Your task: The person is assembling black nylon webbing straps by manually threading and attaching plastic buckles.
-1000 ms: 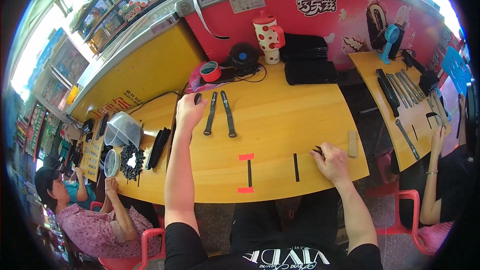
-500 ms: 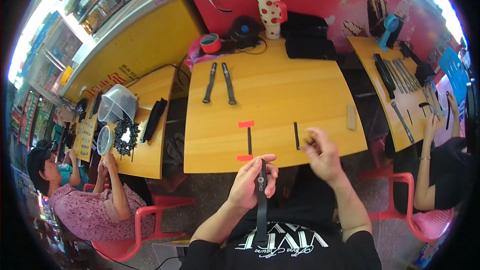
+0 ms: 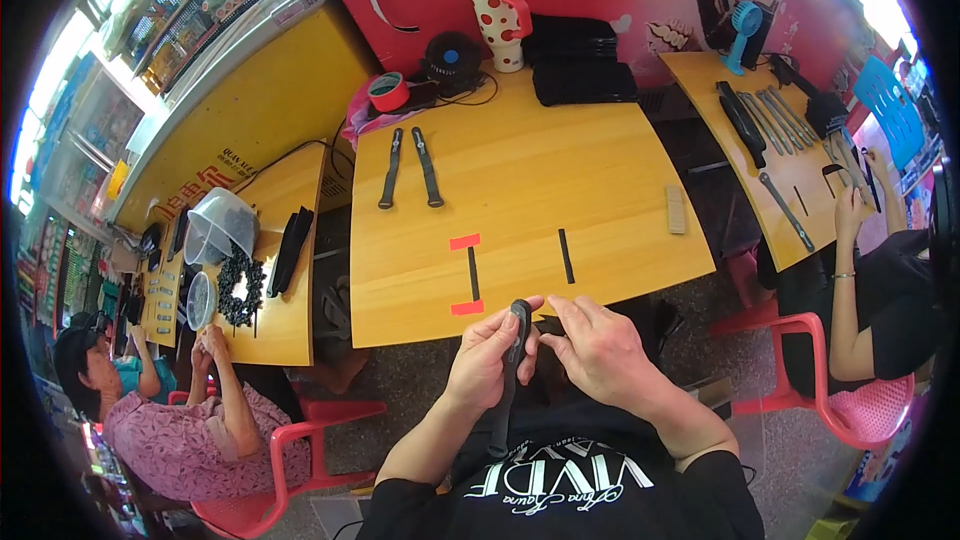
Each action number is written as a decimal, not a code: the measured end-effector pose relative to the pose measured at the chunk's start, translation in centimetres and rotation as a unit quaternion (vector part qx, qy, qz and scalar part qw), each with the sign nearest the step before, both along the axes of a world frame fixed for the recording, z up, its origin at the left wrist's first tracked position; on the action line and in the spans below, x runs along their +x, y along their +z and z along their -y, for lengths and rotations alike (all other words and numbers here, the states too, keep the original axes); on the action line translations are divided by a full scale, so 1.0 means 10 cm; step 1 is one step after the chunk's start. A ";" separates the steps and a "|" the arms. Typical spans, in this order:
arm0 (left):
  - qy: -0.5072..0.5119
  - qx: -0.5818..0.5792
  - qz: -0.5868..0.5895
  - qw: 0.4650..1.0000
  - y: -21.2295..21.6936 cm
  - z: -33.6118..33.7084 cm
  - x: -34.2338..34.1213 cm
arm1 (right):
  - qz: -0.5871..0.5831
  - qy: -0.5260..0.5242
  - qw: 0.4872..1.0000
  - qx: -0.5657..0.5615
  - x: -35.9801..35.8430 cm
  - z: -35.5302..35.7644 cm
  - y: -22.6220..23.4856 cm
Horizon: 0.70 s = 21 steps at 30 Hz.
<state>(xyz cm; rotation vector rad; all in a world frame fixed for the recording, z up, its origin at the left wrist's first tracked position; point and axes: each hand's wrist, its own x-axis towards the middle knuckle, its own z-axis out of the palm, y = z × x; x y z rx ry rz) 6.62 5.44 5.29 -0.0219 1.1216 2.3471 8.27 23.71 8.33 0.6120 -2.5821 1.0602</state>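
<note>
Dark grey, hangs as strap [image 3: 506, 398] gripped in left hand [image 3: 480, 365] at near side of table [image 3: 540, 160], probably light and pliant, best pinched at thicker upper end; cannot tell contents of bunched right hand [image 3: 605, 350].

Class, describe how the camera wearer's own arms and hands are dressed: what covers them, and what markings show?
The left hand and right hand are ungloved, with no watch or bracelet visible. Both forearms are bare below the short, plain black sleeves of a black shirt, which carries white lettering across its front.
</note>
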 end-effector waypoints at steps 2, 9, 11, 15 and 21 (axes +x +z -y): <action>0.002 -0.038 -0.025 0.999 -0.01 -0.02 -0.01 | 0.026 0.006 0.999 0.023 0.00 -0.03 0.01; -0.006 -0.070 -0.045 0.997 -0.02 -0.05 -0.03 | 0.033 0.007 0.999 0.021 0.01 -0.06 0.00; -0.005 -0.083 -0.047 0.995 -0.02 -0.06 -0.03 | 0.051 0.009 0.998 0.034 0.00 -0.06 0.03; -0.009 -0.088 -0.054 0.995 -0.01 -0.06 -0.04 | 0.050 0.011 0.998 0.040 -0.01 -0.07 0.03; -0.018 -0.081 -0.040 0.996 -0.02 -0.05 -0.04 | 0.041 0.005 0.998 0.040 -0.02 -0.07 0.04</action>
